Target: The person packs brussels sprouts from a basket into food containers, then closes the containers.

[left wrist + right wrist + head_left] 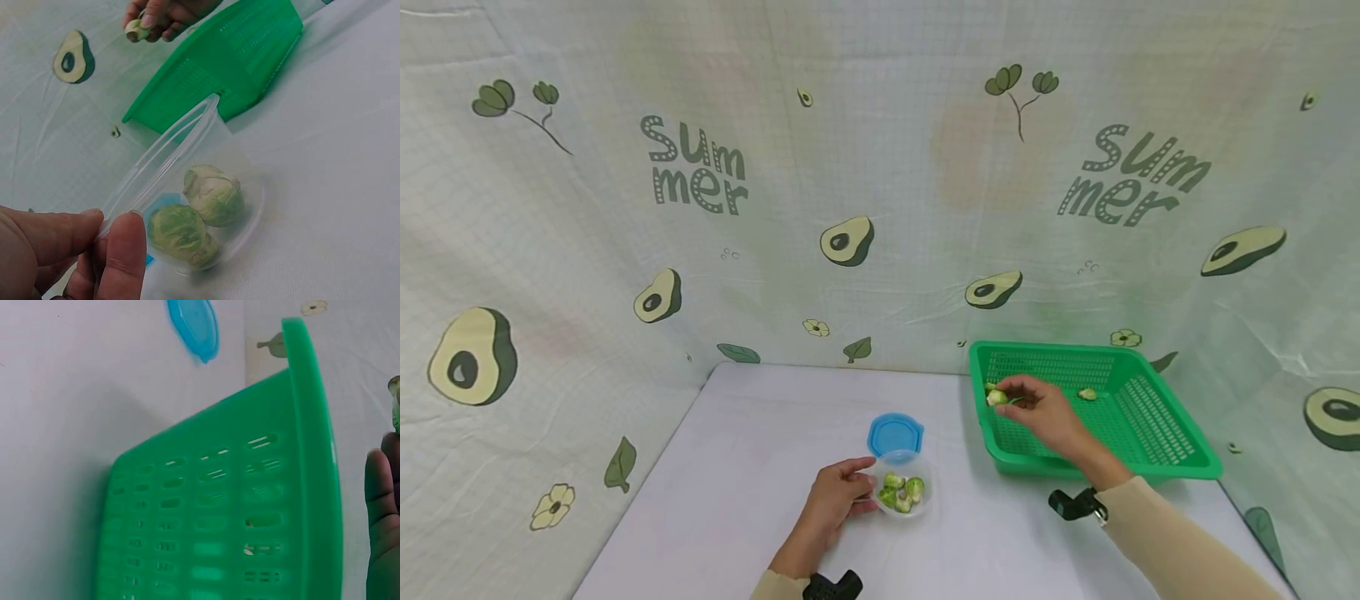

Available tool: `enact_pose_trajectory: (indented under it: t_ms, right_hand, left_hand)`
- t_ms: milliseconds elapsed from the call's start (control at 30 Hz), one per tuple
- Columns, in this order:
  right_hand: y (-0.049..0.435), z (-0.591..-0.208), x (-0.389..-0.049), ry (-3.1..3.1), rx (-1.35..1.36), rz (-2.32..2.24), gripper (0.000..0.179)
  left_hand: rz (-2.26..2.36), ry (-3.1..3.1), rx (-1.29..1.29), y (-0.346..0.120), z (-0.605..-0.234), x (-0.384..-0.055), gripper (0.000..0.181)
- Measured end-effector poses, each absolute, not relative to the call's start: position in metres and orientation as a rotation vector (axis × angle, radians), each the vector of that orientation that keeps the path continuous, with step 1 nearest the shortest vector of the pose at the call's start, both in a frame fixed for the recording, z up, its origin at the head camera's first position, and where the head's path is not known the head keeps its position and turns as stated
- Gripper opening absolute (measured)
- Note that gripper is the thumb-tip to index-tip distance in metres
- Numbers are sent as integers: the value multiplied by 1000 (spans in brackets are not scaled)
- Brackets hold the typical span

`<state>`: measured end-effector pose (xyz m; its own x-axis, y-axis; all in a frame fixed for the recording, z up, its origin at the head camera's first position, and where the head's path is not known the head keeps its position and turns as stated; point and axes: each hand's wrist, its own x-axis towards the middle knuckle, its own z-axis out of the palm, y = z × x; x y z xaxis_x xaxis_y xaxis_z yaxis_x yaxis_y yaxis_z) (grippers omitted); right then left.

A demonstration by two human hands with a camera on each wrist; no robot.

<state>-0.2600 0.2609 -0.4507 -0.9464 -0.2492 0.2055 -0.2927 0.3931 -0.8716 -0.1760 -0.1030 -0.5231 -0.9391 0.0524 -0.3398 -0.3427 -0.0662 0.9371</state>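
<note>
My left hand (838,493) pinches the rim of a clear plastic cup (240,147) between thumb and fingers. Several green Brussels sprouts (901,492) lie in the bottom of that cup. Over the left part of a green plastic basket (1176,408), my right hand (1037,408) holds a Brussels sprout (997,398) at its fingertips; the left wrist view shows this sprout (136,30) with its cut stem end outward. In the right wrist view only part of the right hand (382,506) appears at the edge, beyond the basket wall.
A blue lid (895,435) lies on the white table (737,450) just behind the cup. Inside the basket, another pale sprout (1087,394) sits near the back wall. A printed cloth (910,167) hangs behind the table and along its sides.
</note>
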Motion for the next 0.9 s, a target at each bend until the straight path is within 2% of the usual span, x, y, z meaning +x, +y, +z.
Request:
enact_pose_trajectory:
  t_ms: [500,900]
  right_hand:
    - [246,-458,-244,-2503,446,1703,34]
    - [228,-466,-234,-2401,547,1671,28]
  left_hand:
    - [2091,1939,-326,-102,-523,-175,44]
    - [2097,1925,-316,-103,-523,-176,44]
